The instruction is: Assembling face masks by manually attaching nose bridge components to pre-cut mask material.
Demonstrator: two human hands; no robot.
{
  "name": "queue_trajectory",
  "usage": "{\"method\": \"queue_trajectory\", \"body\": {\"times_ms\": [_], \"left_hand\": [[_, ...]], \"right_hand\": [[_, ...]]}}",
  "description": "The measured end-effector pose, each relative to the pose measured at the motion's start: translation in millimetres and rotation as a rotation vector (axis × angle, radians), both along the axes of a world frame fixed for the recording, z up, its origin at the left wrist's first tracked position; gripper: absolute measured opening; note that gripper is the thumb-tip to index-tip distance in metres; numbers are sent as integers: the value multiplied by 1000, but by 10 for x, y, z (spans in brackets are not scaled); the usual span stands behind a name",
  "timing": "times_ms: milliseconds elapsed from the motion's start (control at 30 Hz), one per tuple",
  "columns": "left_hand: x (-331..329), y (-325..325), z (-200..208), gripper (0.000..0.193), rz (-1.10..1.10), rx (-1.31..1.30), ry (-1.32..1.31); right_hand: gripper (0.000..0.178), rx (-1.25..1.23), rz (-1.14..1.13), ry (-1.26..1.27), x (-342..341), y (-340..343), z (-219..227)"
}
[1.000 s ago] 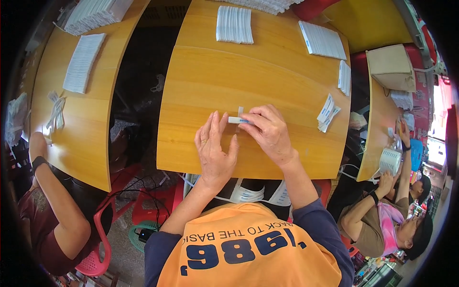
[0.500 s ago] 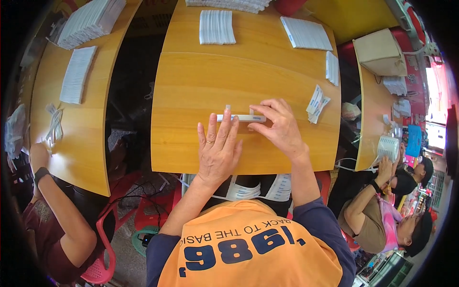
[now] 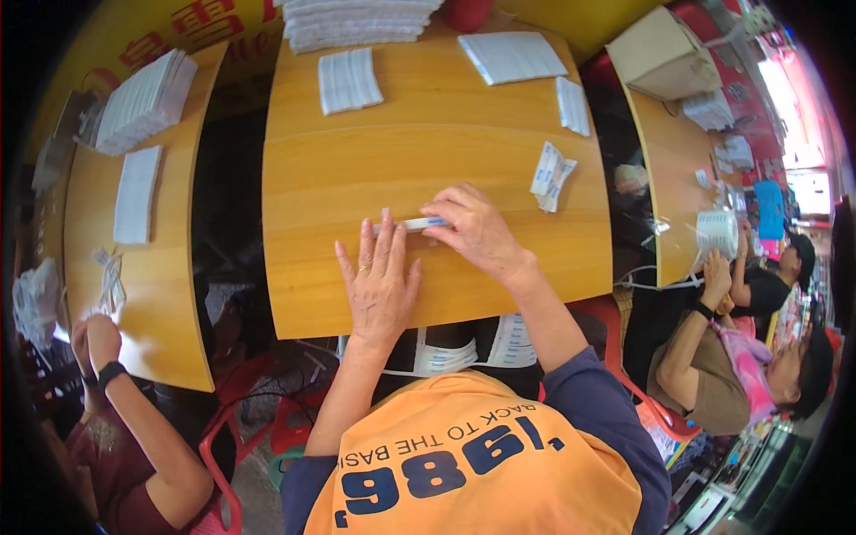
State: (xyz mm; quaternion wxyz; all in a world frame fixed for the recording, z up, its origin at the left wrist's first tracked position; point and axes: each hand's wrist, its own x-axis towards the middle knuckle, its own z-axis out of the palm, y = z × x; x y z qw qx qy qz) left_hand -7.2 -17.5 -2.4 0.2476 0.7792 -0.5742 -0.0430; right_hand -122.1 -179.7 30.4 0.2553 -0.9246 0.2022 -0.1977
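Observation:
A narrow white strip [image 3: 414, 225] with blue print at its right end lies across the middle of the wooden table. My left hand [image 3: 379, 290] is flat, fingers outstretched, the fingertips pressing on the strip's left part. A short pale tab [image 3: 386, 214] pokes out just beyond those fingertips. At the other end, my right hand [image 3: 480, 234] has its thumb and fingers closed on the strip. More white strips with blue print [image 3: 446, 359] hang over my lap below the table edge. To the right lies a loose bunch of similar folded strips [image 3: 551, 177].
White stacks [image 3: 349, 82] line the far side of the table [image 3: 339, 178], with another flat bundle [image 3: 512, 58] and a smaller one [image 3: 572, 105] at right. People work at side tables; one at right handles a white basket-like object [image 3: 716, 234].
The view has shifted, showing more of the far wall. My right fingers have closed over the strip's right end, where thumb and fingers were spread around it. My left hand stays flat on the strip.

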Motion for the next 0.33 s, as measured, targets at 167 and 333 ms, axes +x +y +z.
{"method": "queue_trajectory", "body": {"times_ms": [167, 333], "left_hand": [[13, 25, -2, 62, 35, 27, -51], [7, 23, -58, 64, 29, 13, -62]], "right_hand": [[33, -54, -46, -126, -115, 61, 30], [35, -181, -246, -211, -343, 115, -23]]}}
